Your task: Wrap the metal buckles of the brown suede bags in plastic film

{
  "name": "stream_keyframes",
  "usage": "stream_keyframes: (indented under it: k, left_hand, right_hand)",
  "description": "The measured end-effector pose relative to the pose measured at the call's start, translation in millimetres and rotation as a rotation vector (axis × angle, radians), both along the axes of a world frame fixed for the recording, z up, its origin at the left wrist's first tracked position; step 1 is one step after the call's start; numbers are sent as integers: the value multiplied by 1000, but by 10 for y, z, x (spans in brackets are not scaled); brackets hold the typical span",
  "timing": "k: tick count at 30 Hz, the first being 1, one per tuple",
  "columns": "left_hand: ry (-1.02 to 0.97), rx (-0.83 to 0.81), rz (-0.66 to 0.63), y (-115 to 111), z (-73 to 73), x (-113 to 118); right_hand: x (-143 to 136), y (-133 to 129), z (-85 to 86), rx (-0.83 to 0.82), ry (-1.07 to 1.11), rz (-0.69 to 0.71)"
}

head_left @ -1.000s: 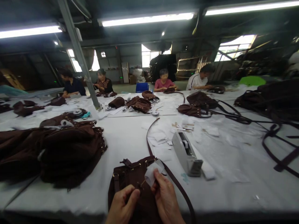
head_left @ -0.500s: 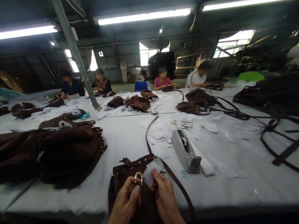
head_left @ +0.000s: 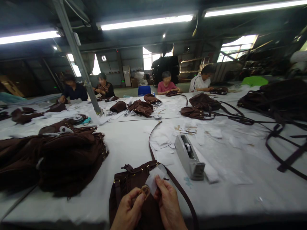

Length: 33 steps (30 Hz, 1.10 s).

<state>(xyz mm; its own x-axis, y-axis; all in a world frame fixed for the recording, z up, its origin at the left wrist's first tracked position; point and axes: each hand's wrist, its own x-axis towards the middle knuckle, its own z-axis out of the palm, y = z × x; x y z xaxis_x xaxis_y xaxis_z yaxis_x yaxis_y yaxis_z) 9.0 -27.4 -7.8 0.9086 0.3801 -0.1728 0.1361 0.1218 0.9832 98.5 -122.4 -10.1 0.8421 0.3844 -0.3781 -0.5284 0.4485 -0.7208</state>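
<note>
A dark brown drawstring bag (head_left: 127, 182) with gold eyelets lies at the table's near edge. Over it, my left hand (head_left: 130, 207) pinches a gold-coloured metal buckle (head_left: 145, 191) between thumb and fingers. Just to the right, my right hand (head_left: 168, 199) grips a thin white, translucent sheet of wrapping paper (head_left: 153, 179) by its lower right part. The sheet's left edge is close beside the buckle; whether they touch I cannot tell. From the bag's top a long brown strap (head_left: 178, 185) runs down along its right side.
A grey tape dispenser (head_left: 189, 159) stands right of the bag, with loose white paper (head_left: 161, 139) behind it. Piled brown bags (head_left: 72, 159) fill the left side. Dark straps (head_left: 278, 143) lie far right. Several people work across the white table (head_left: 124, 137).
The buckle has turned and moved slightly right and down, closer to the paper. My right hand still holds the sheet. The whole view has shifted a little.
</note>
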Motion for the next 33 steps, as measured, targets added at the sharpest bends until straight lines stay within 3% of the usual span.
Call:
stream_keyframes:
  k: [11, 16, 22, 29, 33]
  left_hand:
    - [40, 59, 22, -1, 57, 28]
    - [34, 62, 20, 18, 25, 36]
    - [55, 46, -24, 53, -66, 50]
    - [46, 57, -76, 73, -117, 46]
    - [25, 75, -36, 71, -94, 35]
  right_hand:
    - [-1, 14, -47, -75, -124, 71]
    - [12, 10, -51, -138, -200, 71]
    - [-27, 19, -30, -233, -305, 180]
    - [-40, 13, -88, -330, -441, 157]
    - [-53, -17, -56, -413, -518, 135]
